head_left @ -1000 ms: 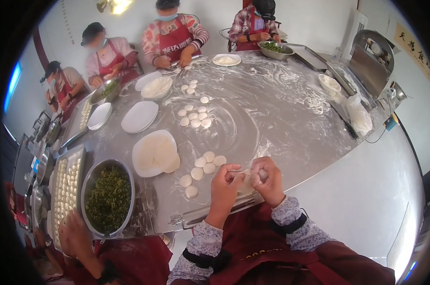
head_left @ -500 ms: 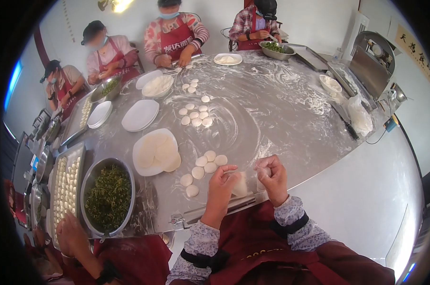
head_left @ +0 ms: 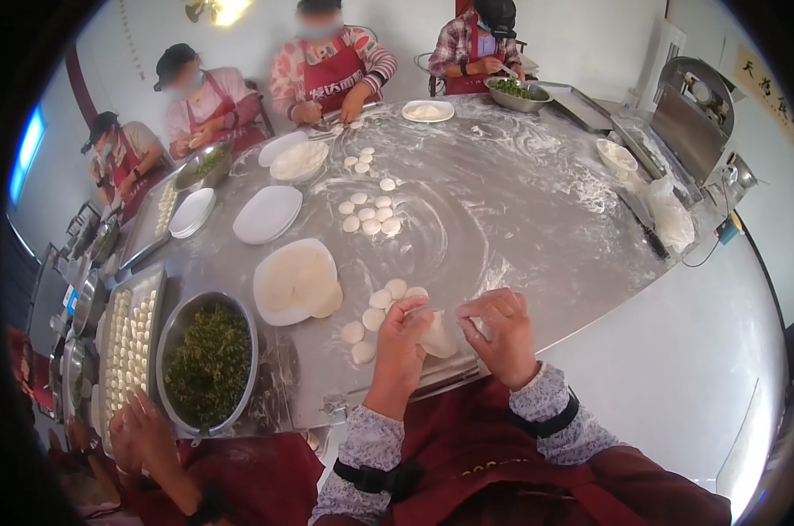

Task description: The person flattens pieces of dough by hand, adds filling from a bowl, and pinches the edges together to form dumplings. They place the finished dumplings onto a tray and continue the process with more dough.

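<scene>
My left hand [head_left: 402, 337] is closed on the edge of a thin, pale dough wrapper [head_left: 439, 340], which hangs down toward my right hand. My right hand [head_left: 502, 326] is beside it, fingers curled and pinched together; a small whitish bit shows at the fingertips, too hidden to name. Just left of my left hand, several small flattened dough discs [head_left: 379, 299] lie on the floured metal table [head_left: 537, 228]. A plate of rolled dough wrappers [head_left: 296, 282] sits beyond them. The rolling pin, if any, is not visible at my hands.
A bowl of chopped green filling [head_left: 208, 364] and a tray of shaped dumplings [head_left: 132, 342] stand at left, near a co-worker's hand [head_left: 142, 438]. Stacked white plates [head_left: 268, 214] and more dough discs [head_left: 370, 212] lie mid-table. A dark-handled tool [head_left: 647, 230] and plastic bag [head_left: 671, 215] are at right.
The view has shifted slightly. My right hand has turned, its back now more toward me and its fingertips pointing left toward the wrapper. My left hand still holds the wrapper.
</scene>
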The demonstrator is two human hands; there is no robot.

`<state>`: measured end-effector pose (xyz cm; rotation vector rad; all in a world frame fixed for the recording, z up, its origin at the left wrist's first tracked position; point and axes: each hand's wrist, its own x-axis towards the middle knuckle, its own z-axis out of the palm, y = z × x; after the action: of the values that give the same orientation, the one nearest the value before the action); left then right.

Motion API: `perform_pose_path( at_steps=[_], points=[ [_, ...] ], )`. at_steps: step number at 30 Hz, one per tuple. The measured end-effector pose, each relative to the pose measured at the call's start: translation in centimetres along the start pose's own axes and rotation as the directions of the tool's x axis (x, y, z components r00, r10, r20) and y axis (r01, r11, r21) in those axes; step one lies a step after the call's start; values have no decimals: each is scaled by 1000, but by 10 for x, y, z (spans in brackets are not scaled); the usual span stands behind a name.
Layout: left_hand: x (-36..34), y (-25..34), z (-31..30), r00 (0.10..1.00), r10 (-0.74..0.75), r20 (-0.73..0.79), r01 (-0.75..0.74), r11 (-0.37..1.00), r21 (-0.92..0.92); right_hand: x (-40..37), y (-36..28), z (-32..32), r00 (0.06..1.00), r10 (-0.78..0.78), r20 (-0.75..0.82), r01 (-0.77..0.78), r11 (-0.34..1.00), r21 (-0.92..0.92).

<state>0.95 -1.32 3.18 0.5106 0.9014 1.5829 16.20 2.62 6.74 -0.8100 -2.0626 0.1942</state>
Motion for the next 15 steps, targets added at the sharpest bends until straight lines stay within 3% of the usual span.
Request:
perform_pose_path(
  at_steps=[7,14,15],
  points=[
    [-8,12,12,997,4,83,14,977,-213,1,-8,1,996,75,41,-78,995,68],
    [-12,9,15,992,41,115,-23,989,-149,0,-13,4,996,73,49,-77,994,80],
    [-14,10,17,993,58,102,-53,998,-44,0,-13,4,996,76,48,-80,993,88]
  ],
)
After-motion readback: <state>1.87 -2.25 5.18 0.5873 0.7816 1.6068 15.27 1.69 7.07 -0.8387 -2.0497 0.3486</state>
